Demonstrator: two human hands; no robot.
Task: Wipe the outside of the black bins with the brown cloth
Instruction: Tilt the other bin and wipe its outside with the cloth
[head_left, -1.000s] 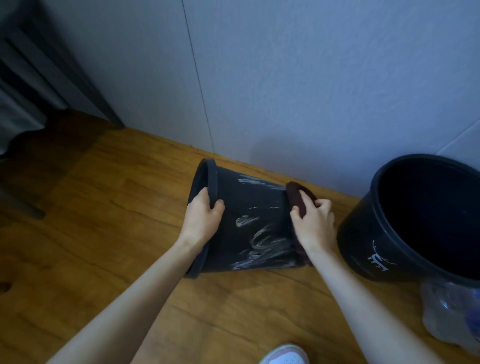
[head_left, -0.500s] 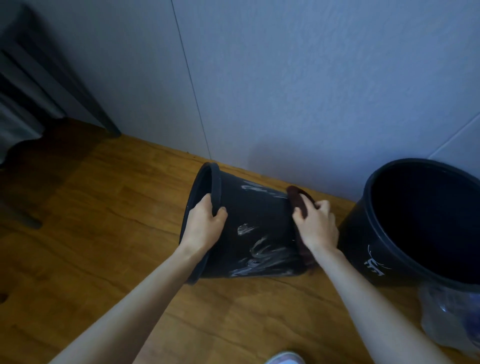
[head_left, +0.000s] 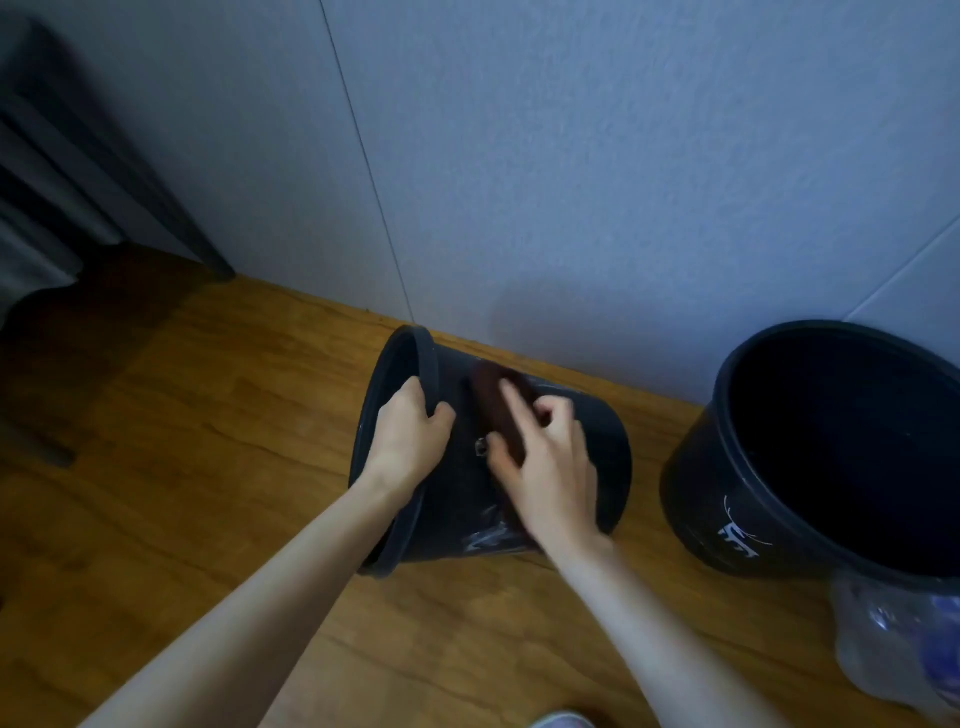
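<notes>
- Head view, task objects: a small black bin (head_left: 587, 452) lies on its side on the wooden floor (head_left: 182, 441), close to the wall (head_left: 571, 182); its long axis runs left to right, open mouth to the left, base to the right; a second, larger bin (head_left: 727, 499) stands upright well to the right, with white marks on its side.
- Head view, hands: the left hand (head_left: 410, 441) is closed over the rim of the lying bin, fingers hooked inside, steadying it; the right hand (head_left: 550, 467) presses the brown cloth (head_left: 493, 400) flat against the upper side wall, fingers spread rather than clenched; motion blur makes the cloth's lower edge uncertain.
- Head view, governing relation: whitish smears (head_left: 488, 538) remain low on the near side, below and toward the wearer from the cloth; the right hand is nearer to them, so a stroke down the curve, across the long axis, would likely reach them.
</notes>
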